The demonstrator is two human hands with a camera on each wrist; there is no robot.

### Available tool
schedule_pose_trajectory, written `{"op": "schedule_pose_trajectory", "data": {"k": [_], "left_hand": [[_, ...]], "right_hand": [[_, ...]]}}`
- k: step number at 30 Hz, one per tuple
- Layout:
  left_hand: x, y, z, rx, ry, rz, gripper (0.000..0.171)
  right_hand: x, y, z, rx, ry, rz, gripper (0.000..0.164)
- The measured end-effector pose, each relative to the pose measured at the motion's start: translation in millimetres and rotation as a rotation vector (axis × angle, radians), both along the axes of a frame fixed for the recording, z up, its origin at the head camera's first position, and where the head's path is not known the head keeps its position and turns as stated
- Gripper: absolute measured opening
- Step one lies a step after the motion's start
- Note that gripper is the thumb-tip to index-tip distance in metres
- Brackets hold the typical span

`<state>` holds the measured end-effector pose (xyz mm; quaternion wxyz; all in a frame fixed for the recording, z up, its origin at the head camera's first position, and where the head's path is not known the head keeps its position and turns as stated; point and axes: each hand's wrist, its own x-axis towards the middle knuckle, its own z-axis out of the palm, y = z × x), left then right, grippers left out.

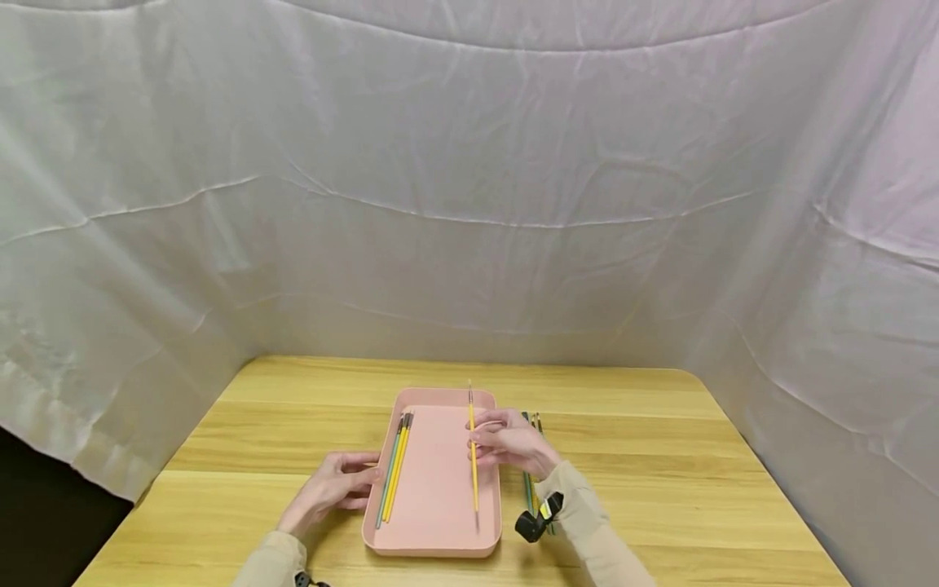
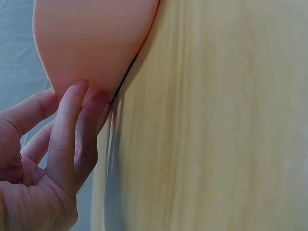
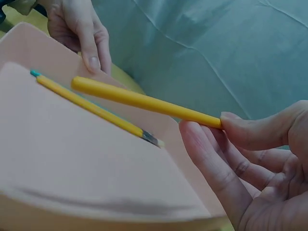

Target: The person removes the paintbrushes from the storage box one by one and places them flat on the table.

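A pink rectangular tray (image 1: 438, 481) lies on the table. My left hand (image 1: 333, 487) holds its left side, the fingers against the outer wall and a digit at the rim. Above the tray's right part, my right hand (image 1: 513, 444) pinches a yellow paintbrush (image 3: 144, 102) between thumb and fingers. That brush has its bristles pointing to the far side. Inside the tray, along its left wall, lie yellow paintbrushes (image 1: 397, 473) and a teal paintbrush (image 1: 385, 493) side by side, bristles away from me.
More paintbrushes (image 1: 527, 485), teal and yellow, lie on the wooden table (image 1: 660, 489) right of the tray, partly hidden by my right hand and forearm. A black wrist camera (image 1: 530, 526) sits on the right wrist. Pale cloth (image 1: 469, 277) hangs behind the table and at both sides.
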<state>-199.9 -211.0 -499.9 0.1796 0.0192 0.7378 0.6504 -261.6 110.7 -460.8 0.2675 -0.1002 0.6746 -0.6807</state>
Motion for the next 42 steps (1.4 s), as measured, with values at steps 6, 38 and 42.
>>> {"op": "schedule_pose_trajectory", "data": {"k": [6,38,42], "left_hand": [[0.2,-0.8,-1.1,0.003,0.005,0.003,0.058],[-0.3,0.3,0.2,0.005,-0.004,-0.005,0.057],[0.1,0.0,0.2,0.018,-0.002,-0.008,0.058]], "right_hand": [[0.9,18.4,2.0,-0.048,0.014,0.026,0.028],[7.9,117.6,-25.9,-0.043,0.006,0.012,0.015],[7.5,124.8,-28.6,-0.033,0.023,0.017,0.015]]}}
